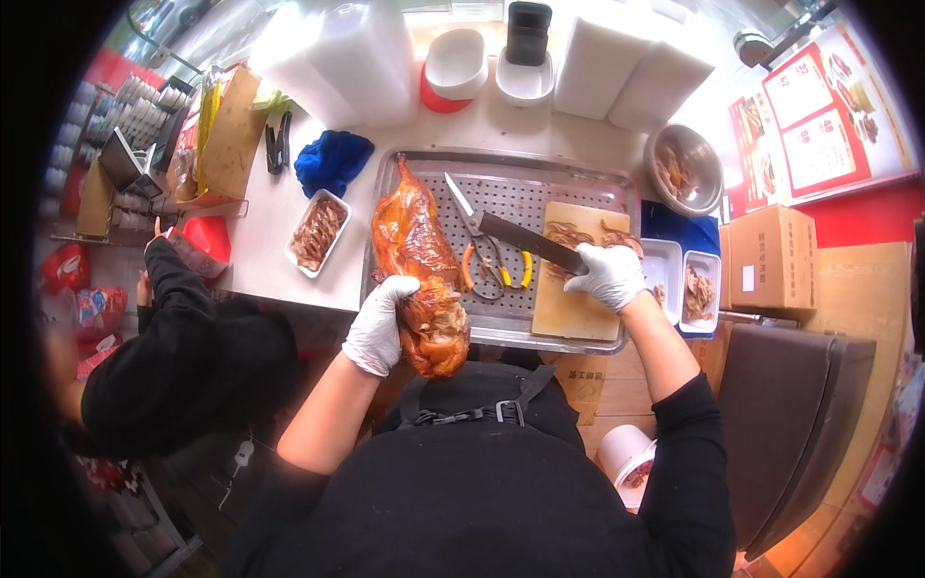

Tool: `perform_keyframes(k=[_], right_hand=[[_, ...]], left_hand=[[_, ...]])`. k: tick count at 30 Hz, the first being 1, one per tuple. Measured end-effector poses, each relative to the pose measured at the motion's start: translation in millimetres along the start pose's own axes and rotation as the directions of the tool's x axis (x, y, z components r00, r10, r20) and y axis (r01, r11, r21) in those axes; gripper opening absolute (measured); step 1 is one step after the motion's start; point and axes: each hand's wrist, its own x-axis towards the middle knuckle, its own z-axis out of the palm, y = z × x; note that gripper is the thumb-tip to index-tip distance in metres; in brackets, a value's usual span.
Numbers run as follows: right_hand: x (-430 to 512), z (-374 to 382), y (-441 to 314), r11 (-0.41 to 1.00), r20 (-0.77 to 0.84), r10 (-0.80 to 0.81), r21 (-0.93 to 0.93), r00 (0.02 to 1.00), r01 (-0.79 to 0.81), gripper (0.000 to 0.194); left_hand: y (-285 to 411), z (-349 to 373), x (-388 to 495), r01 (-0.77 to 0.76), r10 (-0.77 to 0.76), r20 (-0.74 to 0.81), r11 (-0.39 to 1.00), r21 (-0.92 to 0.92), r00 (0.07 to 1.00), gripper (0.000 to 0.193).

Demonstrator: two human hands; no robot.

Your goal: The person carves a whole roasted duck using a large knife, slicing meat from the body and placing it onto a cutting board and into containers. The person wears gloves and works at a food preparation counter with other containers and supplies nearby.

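Observation:
My gloved left hand (377, 329) grips the near part of a glossy roast duck (412, 217), thumb on top. The duck lies along the left side of a perforated metal tray (506, 318). Its torn near end, with pale meat showing, hangs past the tray's front edge. In my gloved right hand (611, 278) is the handle of a dark, broad-bladed knife (531, 242), its blade pointing left. Below the knife is a yellowish cutting board (578, 314) with sliced meat (567, 233). Open kitchen scissors (462, 199) with orange and yellow handles lie between duck and board.
A white tray of sliced meat (318, 235), a blue cloth (334, 160) and a stapler (278, 143) are left. Right are a steel bowl (713, 184) and a white tray with meat scraps (699, 289). A co-worker's dark sleeve (177, 282) is at left. A bucket (623, 455) stands below.

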Motion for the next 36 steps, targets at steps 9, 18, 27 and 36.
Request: perform_keyframes(k=[9, 18, 27, 36], right_hand=[[-12, -108, -3, -0.077, 0.456, 0.313, 0.887, 0.833, -0.456, 0.029], [3, -127, -98, 0.538, 0.017, 0.108, 0.84, 0.994, -0.073, 0.014], [23, -138, -143, 0.912, -0.244, -0.215, 0.295, 0.946, 0.283, 0.016], [28, -138, -146, 0.895, -0.273, -0.258, 0.294, 0.927, 0.336, 0.009]], left_hand=[[8, -1, -5, -0.023, 0.021, 0.141, 1.0, 0.014, 0.99, 0.057], [14, 48, -11, 0.021, -0.022, 0.375, 1.0, 0.006, 0.927, 0.064], [13, 58, -22, 0.077, -0.061, 0.409, 0.997, -0.024, 0.91, 0.062], [12, 53, -21, 0.067, -0.041, 0.408, 0.996, -0.051, 0.912, 0.061]])
